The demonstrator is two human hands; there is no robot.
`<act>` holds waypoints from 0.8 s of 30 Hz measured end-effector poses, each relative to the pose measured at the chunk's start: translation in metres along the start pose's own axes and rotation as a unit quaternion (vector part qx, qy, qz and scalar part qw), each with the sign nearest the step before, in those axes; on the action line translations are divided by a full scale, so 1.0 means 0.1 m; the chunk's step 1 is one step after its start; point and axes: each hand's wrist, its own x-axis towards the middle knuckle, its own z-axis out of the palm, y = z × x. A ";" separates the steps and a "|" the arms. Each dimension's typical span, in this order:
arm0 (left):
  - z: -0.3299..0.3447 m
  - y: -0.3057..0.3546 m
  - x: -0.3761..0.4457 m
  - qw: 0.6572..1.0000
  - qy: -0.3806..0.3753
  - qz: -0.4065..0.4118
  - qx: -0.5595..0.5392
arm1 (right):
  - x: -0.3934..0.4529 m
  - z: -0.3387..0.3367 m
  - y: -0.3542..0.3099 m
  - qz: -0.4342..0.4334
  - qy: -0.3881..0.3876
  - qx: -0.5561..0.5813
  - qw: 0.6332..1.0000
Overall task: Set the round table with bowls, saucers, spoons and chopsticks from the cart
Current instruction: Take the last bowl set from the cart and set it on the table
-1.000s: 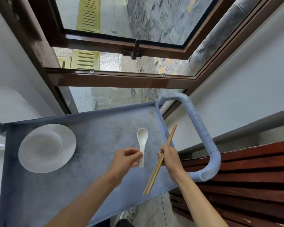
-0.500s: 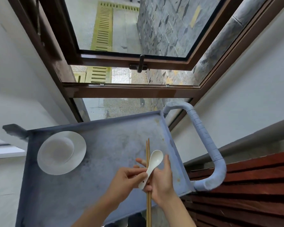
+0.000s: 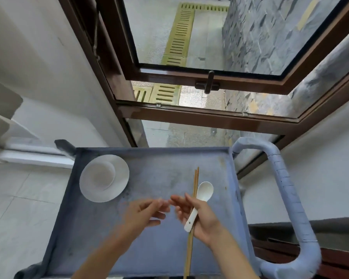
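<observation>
My right hand (image 3: 201, 220) holds a white ceramic spoon (image 3: 199, 202) and a pair of wooden chopsticks (image 3: 192, 208) together, thumb across them, above the right part of the grey-blue cart tray (image 3: 159, 248). My left hand (image 3: 143, 214) hovers just left of it, blurred, fingers loosely spread and holding nothing. A white bowl (image 3: 98, 176) sits in a white saucer (image 3: 119, 178) at the tray's far left corner.
The cart's padded blue handle (image 3: 290, 198) loops along the right side. Beyond the tray is a brown-framed window (image 3: 189, 115) with an open sash. White wall stands on the left; dark red slats (image 3: 290, 252) lie at lower right.
My left hand passed the spoon to my right hand and let go, drawing slightly left. My right hand now holds spoon and chopsticks together.
</observation>
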 end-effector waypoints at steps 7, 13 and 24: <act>-1.25 -0.28 -0.08 0.956 0.269 -0.029 -0.114 | 0.65 0.46 -0.06 0.037 0.002 -0.033 0.999; -1.88 -0.32 0.27 0.938 0.339 -0.032 -0.067 | 1.30 1.10 0.05 0.020 0.112 -0.182 0.977; -2.39 -0.44 0.83 0.979 0.189 -0.010 -0.076 | 1.81 1.51 0.32 -0.011 0.180 -0.375 0.909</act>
